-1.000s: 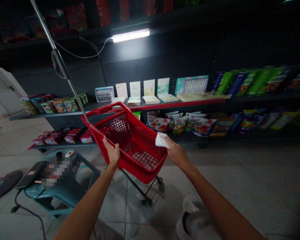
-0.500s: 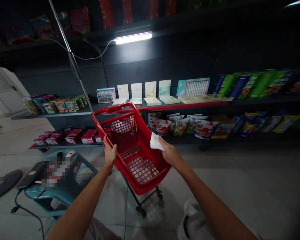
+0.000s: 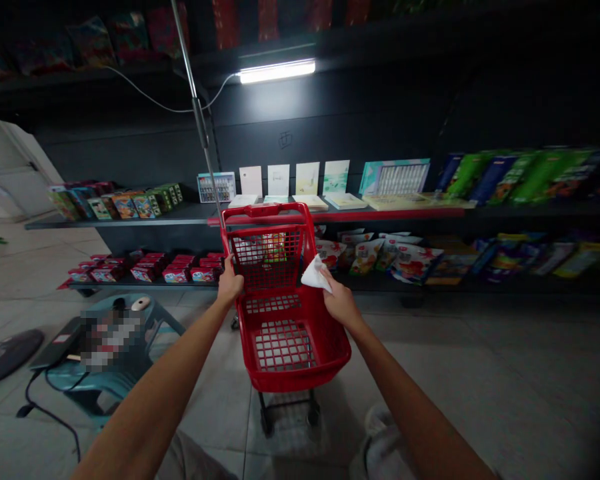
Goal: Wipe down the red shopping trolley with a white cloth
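Observation:
A red plastic shopping cart on black wheels stands on the floor in front of me, its handle toward the shelves. My left hand is closed round the cart's left rim. In my right hand a folded white cloth is pinched, at the upper right rim of the cart. Whether the cloth presses on the rim I cannot tell. The basket's grid floor shows bare. A metal pole rises from the cart's left side by the handle.
Beyond the cart runs a dark shelf with booklets, marker sets and boxed goods. Snack bags fill the lower shelf at right. A blue-grey plastic stool with a device and cables stands at left. A lit tube lamp hangs above.
The cart has turned so that it faces me more squarely, its handle end swinging right. Both hands have moved along with it, still holding the rim and the cloth.

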Motion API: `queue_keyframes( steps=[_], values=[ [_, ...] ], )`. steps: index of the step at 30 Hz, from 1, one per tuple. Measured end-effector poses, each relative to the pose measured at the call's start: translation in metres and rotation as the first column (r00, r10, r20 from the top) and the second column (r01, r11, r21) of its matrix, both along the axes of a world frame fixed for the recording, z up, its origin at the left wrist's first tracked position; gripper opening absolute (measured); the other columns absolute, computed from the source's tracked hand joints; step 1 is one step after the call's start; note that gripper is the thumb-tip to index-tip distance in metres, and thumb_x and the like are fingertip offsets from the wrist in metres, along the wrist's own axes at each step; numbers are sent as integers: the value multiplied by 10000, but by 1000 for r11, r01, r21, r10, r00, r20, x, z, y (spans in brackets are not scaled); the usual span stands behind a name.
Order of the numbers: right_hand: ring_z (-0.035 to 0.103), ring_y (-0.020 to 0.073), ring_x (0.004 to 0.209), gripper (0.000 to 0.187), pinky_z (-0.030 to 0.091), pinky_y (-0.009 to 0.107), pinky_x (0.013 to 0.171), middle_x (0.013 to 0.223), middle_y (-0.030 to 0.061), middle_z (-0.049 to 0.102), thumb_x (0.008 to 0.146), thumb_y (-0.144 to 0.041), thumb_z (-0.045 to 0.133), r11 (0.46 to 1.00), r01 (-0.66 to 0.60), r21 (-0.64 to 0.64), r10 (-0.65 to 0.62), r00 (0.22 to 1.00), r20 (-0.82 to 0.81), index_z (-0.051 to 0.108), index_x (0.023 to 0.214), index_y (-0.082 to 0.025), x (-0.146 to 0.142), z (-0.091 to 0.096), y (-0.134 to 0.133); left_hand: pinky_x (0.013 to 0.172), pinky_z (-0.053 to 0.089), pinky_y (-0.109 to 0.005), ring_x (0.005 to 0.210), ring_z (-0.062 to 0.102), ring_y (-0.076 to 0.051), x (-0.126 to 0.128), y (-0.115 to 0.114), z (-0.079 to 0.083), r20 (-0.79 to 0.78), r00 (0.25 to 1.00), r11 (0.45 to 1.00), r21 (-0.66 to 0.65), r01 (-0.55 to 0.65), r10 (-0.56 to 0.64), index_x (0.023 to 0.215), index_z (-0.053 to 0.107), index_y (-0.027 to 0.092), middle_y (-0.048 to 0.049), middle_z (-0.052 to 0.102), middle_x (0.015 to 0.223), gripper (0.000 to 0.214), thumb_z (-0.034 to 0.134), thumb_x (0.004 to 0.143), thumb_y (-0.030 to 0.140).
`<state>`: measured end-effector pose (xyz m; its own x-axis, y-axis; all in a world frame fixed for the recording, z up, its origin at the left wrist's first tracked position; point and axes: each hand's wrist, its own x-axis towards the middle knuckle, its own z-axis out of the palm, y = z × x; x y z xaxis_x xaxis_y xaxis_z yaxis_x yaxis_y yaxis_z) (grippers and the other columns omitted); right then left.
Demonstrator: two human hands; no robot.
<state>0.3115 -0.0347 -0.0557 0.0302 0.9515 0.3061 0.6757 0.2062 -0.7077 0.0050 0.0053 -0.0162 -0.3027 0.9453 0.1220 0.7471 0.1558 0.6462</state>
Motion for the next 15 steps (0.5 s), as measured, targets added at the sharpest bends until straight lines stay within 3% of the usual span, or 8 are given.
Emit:
queue_keyframes(
  steps=[5,8,11,15],
  values=[
    [354,213,1524,661,270,354,1265,1638,130,348,902,-82,442,999,8,51,-7,1000,-12,452,1563,-87,-3,-6,0,1006,532,-452,1219,688,-332,21,8,3,-159,987,1000,18,15,-12,1633,257,253,-173,620,1455,823,505,854,155],
    [337,203,1533,629,252,354,1268,1636,124,358,931,-125,442,997,-2,74,4,999,-39,461,1559,-95,1,-8,1,1004,528,-501,1212,684,-372,26,11,5,-241,970,1000,14,4,-1,1638,226,158,-241,594,1455,788,467,888,167],
    [386,212,1514,607,300,375,1248,1621,95,402,948,-175,459,998,3,68,3,997,-82,483,1554,-155,8,-11,4,1011,525,-500,1239,662,-398,27,14,4,-305,950,997,-60,51,-67,1654,107,81,-291,541,1488,912,533,854,187],
    [442,214,1486,600,355,385,1216,1609,94,438,965,-256,467,998,10,58,0,986,-168,472,1557,-158,12,-16,9,1013,524,-478,1258,650,-392,27,19,0,-283,952,988,-135,78,-114,1663,-35,120,-275,536,1495,1048,590,829,220]
  ],
)
